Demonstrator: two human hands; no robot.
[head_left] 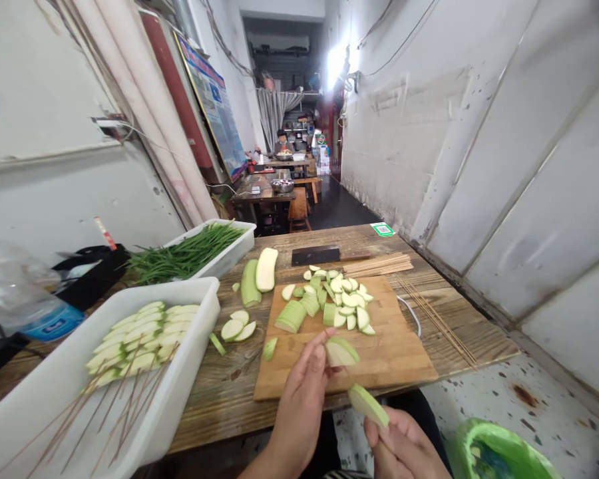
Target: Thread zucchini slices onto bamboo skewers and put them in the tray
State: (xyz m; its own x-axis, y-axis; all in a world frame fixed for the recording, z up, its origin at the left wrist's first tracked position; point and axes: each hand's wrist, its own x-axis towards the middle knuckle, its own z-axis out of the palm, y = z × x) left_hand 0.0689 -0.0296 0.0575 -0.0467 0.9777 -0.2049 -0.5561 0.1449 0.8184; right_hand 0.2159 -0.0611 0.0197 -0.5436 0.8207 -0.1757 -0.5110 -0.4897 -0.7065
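My left hand (302, 386) pinches a pale green squash slice (343, 352) over the near edge of the cutting board (394, 366). Lower and to the right, my right hand (406, 442) is closed around another squash slice (368, 404), which seems to sit on a thin skewer; most of that skewer is hidden. Cut squash pieces (352, 299) lie heaped on the board, with a sliced block (292, 316) beside them. Left of the board are some round slices (238, 327) and two larger squash pieces, one peeled-looking (266, 269) and one green (250, 283).
A white tub (190, 352) at left holds skewered squash slices (140, 336). Behind it, another tub (237, 247) holds green chives (194, 249). A cleaver (317, 255) and bamboo skewers (384, 265) lie beyond the board. A green-lined bin (504, 452) stands lower right. A person (282, 143) sits far back.
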